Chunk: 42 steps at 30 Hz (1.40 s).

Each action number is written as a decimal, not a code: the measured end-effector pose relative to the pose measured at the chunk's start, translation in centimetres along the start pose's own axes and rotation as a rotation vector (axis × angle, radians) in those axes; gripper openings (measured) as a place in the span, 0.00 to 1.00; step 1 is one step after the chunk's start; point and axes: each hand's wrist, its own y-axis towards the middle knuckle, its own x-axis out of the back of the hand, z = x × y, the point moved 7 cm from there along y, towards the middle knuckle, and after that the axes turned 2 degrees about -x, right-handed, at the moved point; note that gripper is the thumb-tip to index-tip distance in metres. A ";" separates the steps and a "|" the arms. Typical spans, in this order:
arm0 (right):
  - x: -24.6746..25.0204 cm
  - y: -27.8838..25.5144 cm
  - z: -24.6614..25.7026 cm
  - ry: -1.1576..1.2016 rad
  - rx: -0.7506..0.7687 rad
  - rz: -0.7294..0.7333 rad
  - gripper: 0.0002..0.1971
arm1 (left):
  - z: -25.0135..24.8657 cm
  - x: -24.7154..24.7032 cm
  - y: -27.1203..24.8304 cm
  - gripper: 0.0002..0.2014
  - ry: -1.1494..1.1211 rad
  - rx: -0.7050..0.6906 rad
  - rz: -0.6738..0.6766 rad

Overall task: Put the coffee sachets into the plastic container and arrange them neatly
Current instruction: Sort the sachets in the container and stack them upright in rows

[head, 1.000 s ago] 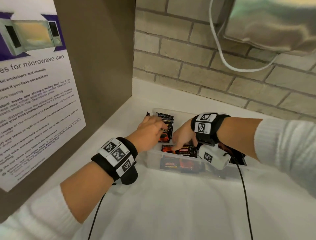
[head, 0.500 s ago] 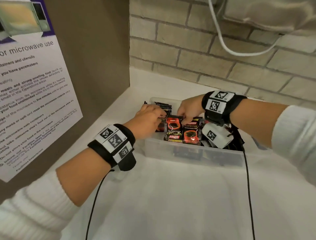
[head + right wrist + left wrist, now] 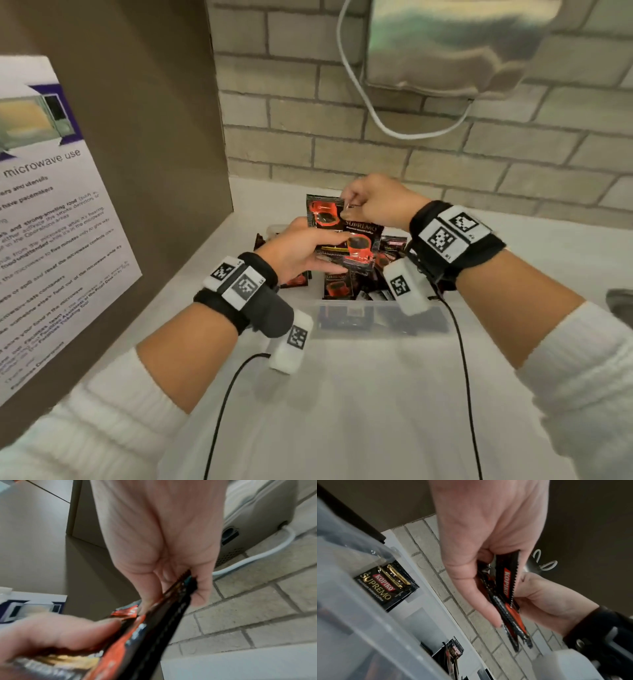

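Both hands grip one small stack of Kopiko Supremo sachets (image 3: 342,236): my left hand (image 3: 294,251) clamps its lower edge, my right hand (image 3: 375,202) pinches the top. I hold it just above the clear plastic container (image 3: 346,317), where more sachets (image 3: 337,286) lie.

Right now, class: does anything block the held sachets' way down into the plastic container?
Nothing visible: the black-and-red coffee sachets in both hands sit directly above the open clear plastic container, which holds only loose sachets.
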 end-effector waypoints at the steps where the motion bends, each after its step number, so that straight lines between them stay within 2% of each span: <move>1: -0.1 -0.1 -0.6 0.146 -0.029 -0.069 0.13 | 0.2 0.4 0.1 0.11 -0.033 -0.012 -0.047; 4: -0.5 -1.5 -3.1 0.600 -0.121 -0.284 0.18 | 0.3 1.6 -0.1 0.11 -0.120 -0.063 -0.124; 5: -1.2 -2.1 -3.7 0.689 -0.153 -0.308 0.21 | 0.3 1.9 -0.3 0.12 -0.129 -0.082 -0.137; 7: -3.4 -3.0 -3.9 0.771 -0.189 -0.264 0.26 | 0.3 2.4 -0.6 0.15 -0.130 -0.110 -0.146; 9: -5.0 -3.5 -3.7 0.835 -0.185 -0.255 0.24 | 0.4 2.4 -0.8 0.15 -0.132 -0.121 -0.142; 11: -5.6 -3.7 -3.8 0.921 -0.194 -0.322 0.15 | 0.8 2.4 -1.0 0.16 -0.139 -0.128 -0.143; 13: -6.2 -3.7 -4.4 0.974 -0.247 -0.379 0.12 | 1.5 2.6 -1.1 0.16 -0.144 -0.127 -0.159; 16: -7.4 -3.9 -5.2 1.008 -0.322 -0.410 0.13 | 2.3 3.1 -1.3 0.14 -0.135 -0.115 -0.191; 21: -8.0 -3.9 -5.0 1.014 -0.276 -0.520 0.08 | 2.8 3.9 -1.4 0.13 -0.201 -0.131 -0.264; 24: -8.1 -4.3 -4.9 1.119 -0.278 -0.617 0.13 | 2.8 4.1 -1.5 0.17 -0.261 -0.156 -0.305; 28: -7.9 -5.1 -6.2 1.268 -0.336 -0.768 0.14 | 2.2 4.5 -1.7 0.17 -0.245 -0.198 -0.302; 30: -7.6 -5.3 -6.9 1.254 -0.339 -0.808 0.18 | 2.0 4.8 -1.8 0.17 -0.222 -0.204 -0.297; 32: -6.9 -5.7 -7.1 1.143 -0.309 -0.831 0.19 | 2.0 5.1 -1.9 0.18 -0.208 -0.208 -0.303; 35: -6.4 -5.6 -6.5 0.875 -0.275 -0.799 0.17 | 2.1 5.2 -2.0 0.18 -0.219 -0.206 -0.307; 37: -6.6 -5.2 -5.8 0.792 -0.254 -0.735 0.17 | 2.1 5.0 -2.0 0.17 -0.204 -0.195 -0.290; 40: -7.1 -4.4 -4.3 0.847 -0.237 -0.569 0.07 | 2.2 4.6 -1.7 0.18 -0.157 -0.150 -0.251; 42: -7.7 -3.9 -3.6 0.981 -0.253 -0.407 0.16 | 2.2 4.2 -1.5 0.19 -0.110 -0.113 -0.203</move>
